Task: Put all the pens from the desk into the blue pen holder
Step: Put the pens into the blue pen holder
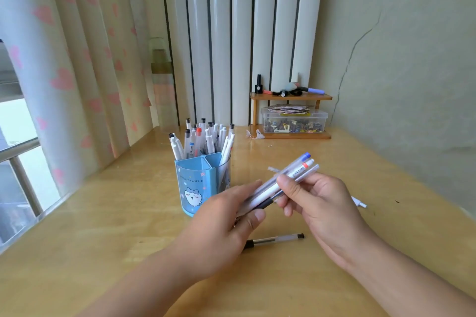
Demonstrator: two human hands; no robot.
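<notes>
Pens (288,179) in a small bundle are held above the tabletop (103,213) in the head view, slanting up to the right with a blue cap and a red-tipped one at the high end. The left hand (224,224) grips the lower end of the bundle, fingers curled over it and thumb underneath. The right hand (316,203) pinches the bundle further up, thumb on top and fingers wrapped beneath, so each grip is closed around the pens. Just beyond the left hand stands the blue pen holder (198,183), upright, printed with a cartoon cat, its rear compartments crowded with white pens while the front one looks bare. A clear pen with a black cap (275,239) lies flat on the tabletop below the hands, and the tip of a white pen (359,202) shows past the right hand. At the back, near the wall, a small wooden shelf (291,96) stands over a clear plastic box (293,121) of small items.
</notes>
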